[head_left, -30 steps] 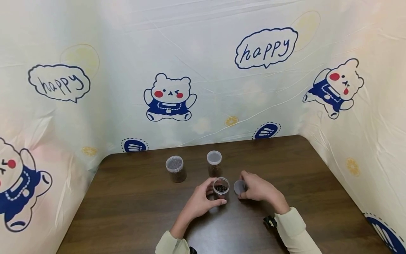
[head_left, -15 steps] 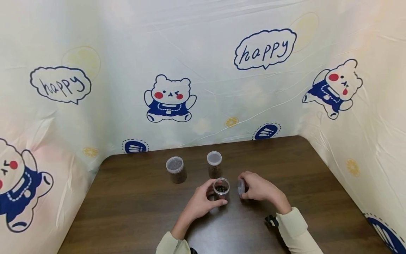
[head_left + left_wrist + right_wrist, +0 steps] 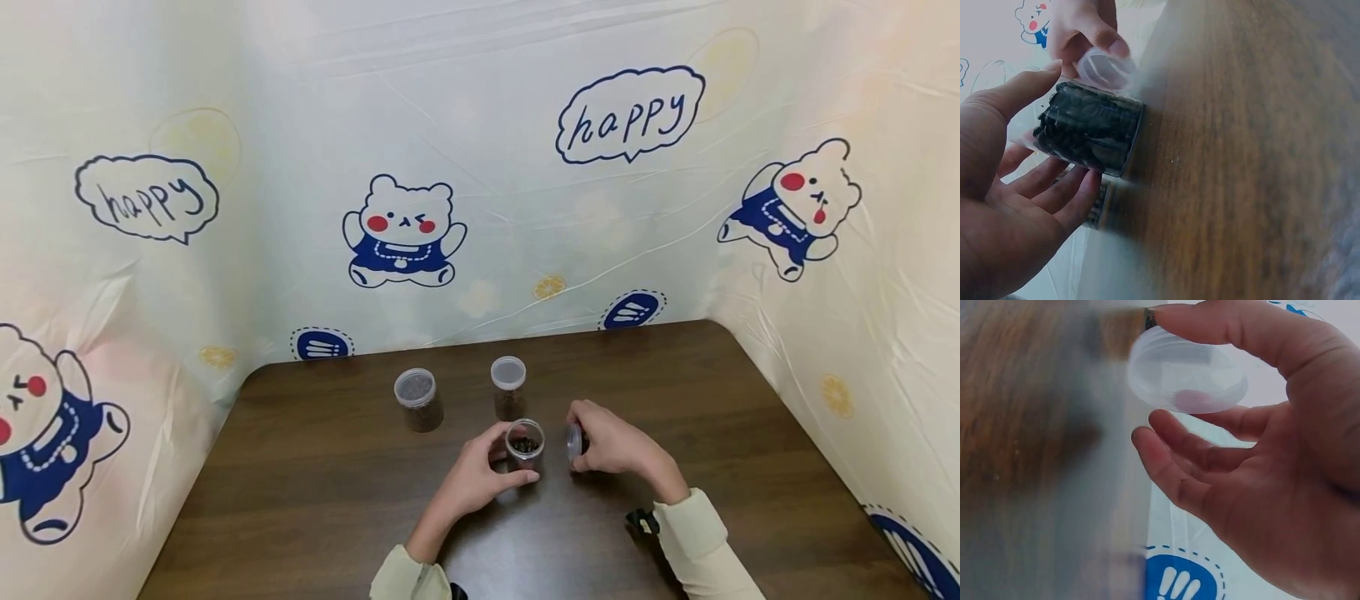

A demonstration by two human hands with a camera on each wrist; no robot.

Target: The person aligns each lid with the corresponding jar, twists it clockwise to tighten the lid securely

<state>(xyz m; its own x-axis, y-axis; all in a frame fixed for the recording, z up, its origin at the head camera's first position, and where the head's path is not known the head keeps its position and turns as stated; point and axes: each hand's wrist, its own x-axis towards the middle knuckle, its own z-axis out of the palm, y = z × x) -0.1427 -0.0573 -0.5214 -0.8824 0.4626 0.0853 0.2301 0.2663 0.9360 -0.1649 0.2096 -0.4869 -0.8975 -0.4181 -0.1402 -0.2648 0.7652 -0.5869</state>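
Note:
A clear jar of dark pieces like seeds or beans stands upright and uncapped on the table. My left hand grips it round the side, thumb in front. In the left wrist view the dark pieces show through the jar wall. To the jar's right, my right hand pinches a translucent round lid, tipped on its edge and apart from the jar. In the right wrist view the lid sits between thumb and fingers, while two other fingers stay loosely bent below it.
Two lidded jars stand farther back: a wide jar at the left and a slimmer jar just behind the uncapped one. The dark wooden table meets a printed cloth curtain at its back and sides.
The lid has tilted from nearly flat to standing on edge and shifted slightly right with my right hand. My left hand and the uncapped jar have hardly moved.

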